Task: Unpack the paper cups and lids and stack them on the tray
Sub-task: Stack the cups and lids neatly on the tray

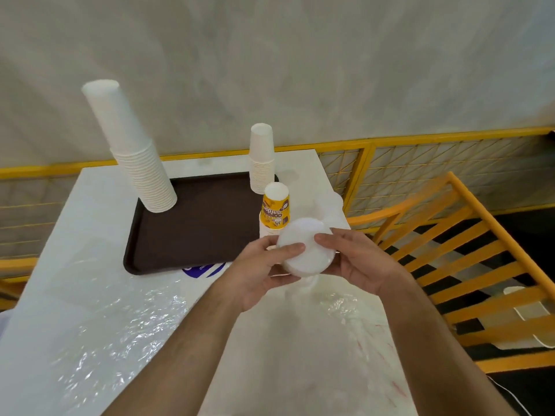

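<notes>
A stack of white lids (304,250) is held above the table's near right, just in front of the dark brown tray (192,229). My left hand (264,271) grips it from the left with the thumb on top. My right hand (357,259) grips its right side. On the tray's back left stands a tall stack of upside-down white paper cups (132,151). A shorter white cup stack (262,159) stands at the tray's back right. A yellow printed cup stack (274,210) stands at the tray's right edge, just behind the lids.
Crumpled clear plastic wrapping (114,322) lies over the white table (93,205) in front of the tray. More clear wrap (330,210) sits right of the yellow cups. An orange wooden railing (468,265) runs along the table's right side. A yellow mesh fence (420,163) stands behind.
</notes>
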Available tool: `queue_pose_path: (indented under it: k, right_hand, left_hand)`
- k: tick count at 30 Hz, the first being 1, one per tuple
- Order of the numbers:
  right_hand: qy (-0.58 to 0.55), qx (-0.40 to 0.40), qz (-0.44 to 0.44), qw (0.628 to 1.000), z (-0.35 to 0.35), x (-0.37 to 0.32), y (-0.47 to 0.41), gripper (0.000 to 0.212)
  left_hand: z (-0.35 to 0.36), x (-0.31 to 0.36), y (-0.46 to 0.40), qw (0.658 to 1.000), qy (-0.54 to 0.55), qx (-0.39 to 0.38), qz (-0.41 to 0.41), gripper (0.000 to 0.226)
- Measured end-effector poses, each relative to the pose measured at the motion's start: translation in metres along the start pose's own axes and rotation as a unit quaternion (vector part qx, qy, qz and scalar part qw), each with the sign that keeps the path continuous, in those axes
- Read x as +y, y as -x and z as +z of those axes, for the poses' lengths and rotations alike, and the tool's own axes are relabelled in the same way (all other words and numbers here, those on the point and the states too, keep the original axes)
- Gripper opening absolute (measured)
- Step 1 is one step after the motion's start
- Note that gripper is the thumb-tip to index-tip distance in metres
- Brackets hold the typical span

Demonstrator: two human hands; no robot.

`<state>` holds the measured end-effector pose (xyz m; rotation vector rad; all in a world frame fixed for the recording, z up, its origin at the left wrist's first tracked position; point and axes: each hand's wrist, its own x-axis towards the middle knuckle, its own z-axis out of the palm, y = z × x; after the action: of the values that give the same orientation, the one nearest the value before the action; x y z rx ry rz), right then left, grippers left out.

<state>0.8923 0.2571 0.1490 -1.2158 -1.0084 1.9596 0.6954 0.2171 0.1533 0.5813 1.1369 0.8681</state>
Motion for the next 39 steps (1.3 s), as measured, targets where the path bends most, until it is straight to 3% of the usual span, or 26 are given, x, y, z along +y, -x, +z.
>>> queue_pose_path:
  k: [7, 18, 23, 27, 29, 32, 39]
  right_hand:
    - [0.052, -0.04, 0.026, 0.998, 0.084, 0.009, -0.041, 0.05]
    - [0.074, -0.039, 0.129, 0.988, 0.217, 0.053, -0.162, 0.026]
    - [0.077, -0.016, 0.157, 0.984, 0.258, 0.08, -0.212, 0.02]
    - [0.146, 0.017, 0.142, 0.979, 0.271, 0.096, -0.239, 0.035]
    - [0.154, 0.024, 0.147, 0.977, 0.273, 0.098, -0.246, 0.033]
    - [0.18, 0.02, 0.15, 0.972, 0.271, 0.098, -0.254, 0.03]
    - [0.315, 0.027, 0.153, 0.936, 0.268, 0.098, -0.261, 0.033]
  left_hand:
    - [-0.091, 0.014, 0.024, 0.997, 0.011, 0.067, 0.038, 0.033]
    - [-0.255, 0.032, 0.003, 0.983, -0.023, 0.182, 0.012, 0.032]
    - [-0.319, 0.03, -0.035, 0.964, -0.111, 0.241, -0.016, 0.031]
    - [-0.341, 0.027, -0.053, 0.942, -0.2, 0.27, -0.023, 0.048]
    - [-0.344, 0.029, -0.058, 0.911, -0.309, 0.274, -0.014, 0.039]
    - [-0.343, 0.033, -0.062, 0.858, -0.433, 0.276, -0.009, 0.044]
    - [-0.352, 0.029, -0.064, 0.85, -0.472, 0.232, -0.037, 0.041]
